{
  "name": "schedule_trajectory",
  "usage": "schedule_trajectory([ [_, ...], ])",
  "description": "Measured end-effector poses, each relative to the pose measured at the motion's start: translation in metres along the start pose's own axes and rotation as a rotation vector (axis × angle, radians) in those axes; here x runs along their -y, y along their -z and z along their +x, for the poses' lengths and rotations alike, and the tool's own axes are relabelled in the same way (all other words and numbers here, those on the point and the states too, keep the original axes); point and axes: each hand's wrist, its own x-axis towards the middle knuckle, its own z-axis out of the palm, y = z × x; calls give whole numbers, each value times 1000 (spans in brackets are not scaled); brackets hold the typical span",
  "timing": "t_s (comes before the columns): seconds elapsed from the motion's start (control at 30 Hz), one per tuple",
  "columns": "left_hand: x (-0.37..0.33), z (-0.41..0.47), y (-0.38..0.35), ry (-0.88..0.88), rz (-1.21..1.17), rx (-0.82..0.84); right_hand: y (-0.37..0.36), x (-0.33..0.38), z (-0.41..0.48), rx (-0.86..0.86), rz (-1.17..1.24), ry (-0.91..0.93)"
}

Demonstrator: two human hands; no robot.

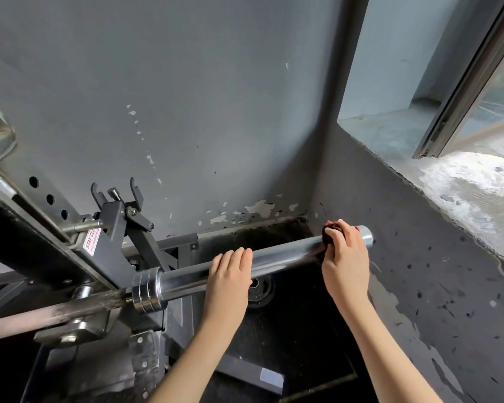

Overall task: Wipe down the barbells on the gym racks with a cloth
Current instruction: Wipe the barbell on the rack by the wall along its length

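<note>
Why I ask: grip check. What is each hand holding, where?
Right hand: dark red cloth, pressed on the barbell sleeve near its end. Left hand: mid-sleeve.

Barbell (285,254) on black rack (114,228); weight plate (262,290) on dark floor (291,333).
</note>
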Motion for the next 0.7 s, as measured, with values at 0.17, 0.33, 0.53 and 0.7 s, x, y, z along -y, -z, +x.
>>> schedule_trajectory([
  [0.17,0,2,10,-10,-56,37,-1,8,-12,114,-39,272],
  [0.33,-3,7,9,-73,-76,-24,8,-18,13,31,-30,-23],
  [0.53,-5,7,-3,-71,-81,-107,9,-14,3,104,15,164],
  [0.7,-6,6,-6,-51,-68,-134,12,-28,29,52,13,-30],
])
